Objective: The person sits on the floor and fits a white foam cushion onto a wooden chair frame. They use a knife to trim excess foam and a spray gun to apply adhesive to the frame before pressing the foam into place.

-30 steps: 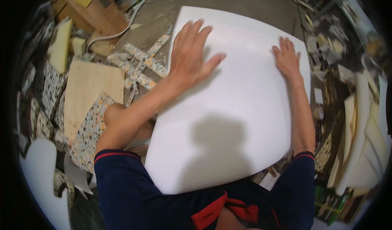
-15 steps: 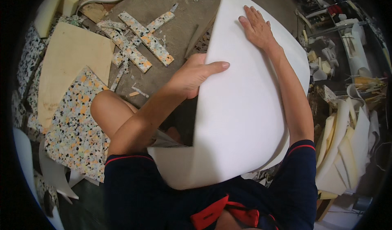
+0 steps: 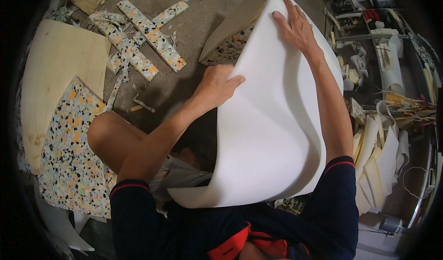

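A large white foam sheet curves across my lap and rises away from me, its near end curled up at the left. My left hand pinches its left edge, thumb on top and the other fingers bent underneath. My right hand lies on the upper face near the far right edge, fingers stretched and thumb apart. Beyond the left edge stands a block with a speckled foam side and a plain brownish face, partly hidden by the sheet.
Speckled foam strips lie crossed on the floor at the far left. To my left are a speckled foam panel and a pale wooden board. Foam offcuts pile up on the right, near metal racking.
The foam sheet has bent into a deeper fold, and more of the block behind it shows. My left hand has shifted slightly left along with its edge. The whole view has turned a little.
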The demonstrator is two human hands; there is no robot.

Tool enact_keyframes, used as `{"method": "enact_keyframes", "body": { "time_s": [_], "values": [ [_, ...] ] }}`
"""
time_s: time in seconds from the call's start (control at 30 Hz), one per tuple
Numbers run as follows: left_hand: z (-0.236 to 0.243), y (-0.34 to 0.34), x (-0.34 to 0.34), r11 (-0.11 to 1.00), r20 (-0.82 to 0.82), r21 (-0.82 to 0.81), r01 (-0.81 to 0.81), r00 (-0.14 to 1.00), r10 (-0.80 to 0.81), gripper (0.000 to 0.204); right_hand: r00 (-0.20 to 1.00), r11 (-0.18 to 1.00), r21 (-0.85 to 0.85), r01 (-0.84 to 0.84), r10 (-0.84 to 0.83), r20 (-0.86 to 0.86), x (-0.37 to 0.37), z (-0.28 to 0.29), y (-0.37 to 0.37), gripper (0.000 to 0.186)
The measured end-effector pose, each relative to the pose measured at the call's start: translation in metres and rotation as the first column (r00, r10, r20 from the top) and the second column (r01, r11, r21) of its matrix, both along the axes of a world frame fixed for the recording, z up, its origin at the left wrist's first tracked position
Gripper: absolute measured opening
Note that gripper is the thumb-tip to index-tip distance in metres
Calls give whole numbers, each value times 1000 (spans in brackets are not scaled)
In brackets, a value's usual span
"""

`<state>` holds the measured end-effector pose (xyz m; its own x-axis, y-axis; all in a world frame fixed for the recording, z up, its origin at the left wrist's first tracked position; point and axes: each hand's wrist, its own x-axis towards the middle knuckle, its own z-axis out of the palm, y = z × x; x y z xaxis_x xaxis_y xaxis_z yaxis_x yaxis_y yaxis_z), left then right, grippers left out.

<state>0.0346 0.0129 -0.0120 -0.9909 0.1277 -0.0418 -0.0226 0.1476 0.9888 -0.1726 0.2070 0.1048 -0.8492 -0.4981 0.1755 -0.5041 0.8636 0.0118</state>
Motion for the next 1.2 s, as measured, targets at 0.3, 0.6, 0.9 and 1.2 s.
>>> {"method": "enact_keyframes", "body": {
  "time_s": [0.3,0.6,0.9,1.2],
  "values": [
    [-47,1,-18,993,57,86,-76,996,71,33,943,972,79,-222,234,-237,13,-2,-21,92],
    [-105,6,-42,997,51,3,-78,996,78,37,894,973,145,-181,224,-388,31,-12,-33,102],
    [-119,13,-42,1000,28,4,-27,999,27,32,933,997,84,2,28,-358,59,-14,-55,106],
    [-119,17,-31,999,10,29,-45,999,45,31,896,968,-65,242,-249,-367,70,-22,-96,108]
  ]
}}
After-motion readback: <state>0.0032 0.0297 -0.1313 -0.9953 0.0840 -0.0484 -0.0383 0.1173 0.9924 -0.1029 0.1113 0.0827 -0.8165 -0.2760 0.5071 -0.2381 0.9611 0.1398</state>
